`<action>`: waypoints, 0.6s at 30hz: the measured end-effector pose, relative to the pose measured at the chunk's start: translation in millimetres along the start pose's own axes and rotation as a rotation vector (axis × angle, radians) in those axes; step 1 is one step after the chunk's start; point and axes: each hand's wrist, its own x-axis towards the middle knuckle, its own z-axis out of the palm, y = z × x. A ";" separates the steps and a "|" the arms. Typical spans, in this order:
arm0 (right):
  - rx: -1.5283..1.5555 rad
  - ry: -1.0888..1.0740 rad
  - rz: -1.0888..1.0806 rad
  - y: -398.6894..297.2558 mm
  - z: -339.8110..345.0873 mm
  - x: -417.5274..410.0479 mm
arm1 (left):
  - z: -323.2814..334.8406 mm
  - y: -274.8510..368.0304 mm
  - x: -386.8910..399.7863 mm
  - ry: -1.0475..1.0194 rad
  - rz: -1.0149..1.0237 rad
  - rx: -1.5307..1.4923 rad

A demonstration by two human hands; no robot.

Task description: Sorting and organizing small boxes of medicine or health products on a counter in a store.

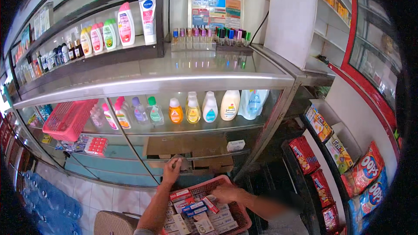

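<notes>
My left hand (172,169) is raised at the front of the glass case's lower shelf (254,156), its fingers curled. A pale, blurred shape shows beside its fingertips, and I cannot tell whether the hand holds it. Below, a pink plastic basket (244,213) is filled with small cartons. My right hand (225,193) reaches over its far right side, fingers on one end of a slim red-and-white carton (211,205). Around that carton lie blue boxes (195,207), a red Nuvo box (183,204), white Giv soap boxes (203,223) and several pale cartons (223,220).
A white box (235,145) stands on the lower shelf, beside open brown cardboard (183,145). Johnson's bottles (193,114) and another pink basket (67,120) occupy the shelf above. Snack packs (362,169) rise at right. A woven seat (114,223) and blue water bottles (52,199) are at left.
</notes>
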 end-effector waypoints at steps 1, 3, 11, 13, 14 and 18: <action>-0.042 -0.008 0.032 -5.4 -6.3 -3.1 | -0.5 -0.8 -0.2 0.002 0.004 0.000; -0.081 0.075 -0.020 -9.7 -14.9 -14.7 | 0.1 -1.9 -0.7 -0.006 0.079 0.019; 0.152 0.278 0.087 -29.6 -109.9 -56.7 | 3.7 8.0 2.3 -0.131 0.058 -0.082; 0.323 0.405 -0.123 -29.8 -138.7 -50.2 | 3.6 7.8 2.1 -0.125 0.064 -0.090; 0.320 0.404 -0.126 -32.6 -141.0 -40.8 | 4.8 3.1 3.5 -0.166 -0.126 -0.466; 0.835 0.777 -0.256 -29.1 -143.0 15.3 | 16.7 8.2 -5.0 -0.095 -0.297 -0.896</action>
